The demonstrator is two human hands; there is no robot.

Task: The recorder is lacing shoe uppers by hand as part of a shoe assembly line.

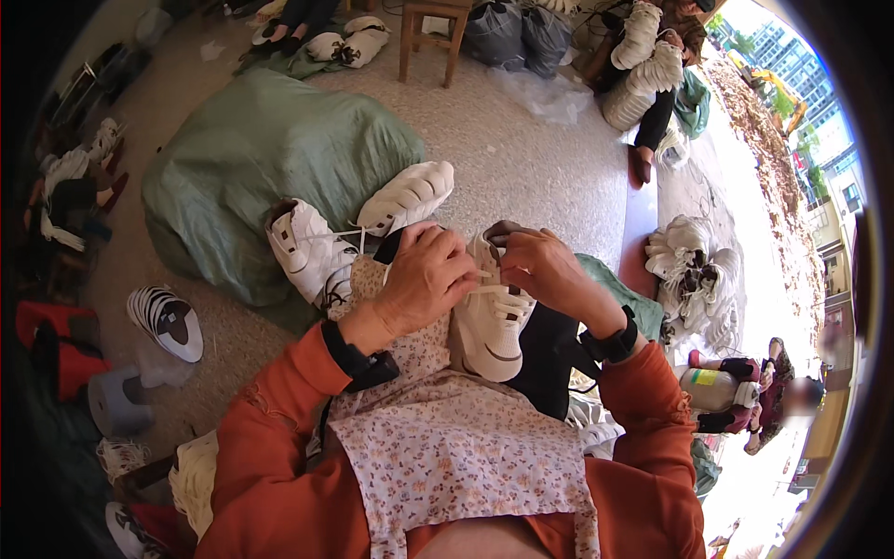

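A white sneaker [491, 337] rests on my lap, toe toward me, white laces threaded across its front. My left hand [426, 279] is closed in a pinch on the shoelace [484, 288] at the upper eyelets. At the sneaker's dark-lined collar, my right hand [548, 268] has its fingers curled in; what they grip there is hidden by the hand. Left of my hands, another white sneaker [307, 253] leans against a green sack, a lace trailing from it. Just beyond, a third white shoe [408, 197] lies sole up.
The big green sack [270, 168] stands ahead on the left. A stack of white soles [166, 321] and a grey roll [119, 402] lie at left. Bundled white shoes [694, 279] are piled at right. Farther off are a wooden stool [435, 33], dark bags [517, 37] and other people.
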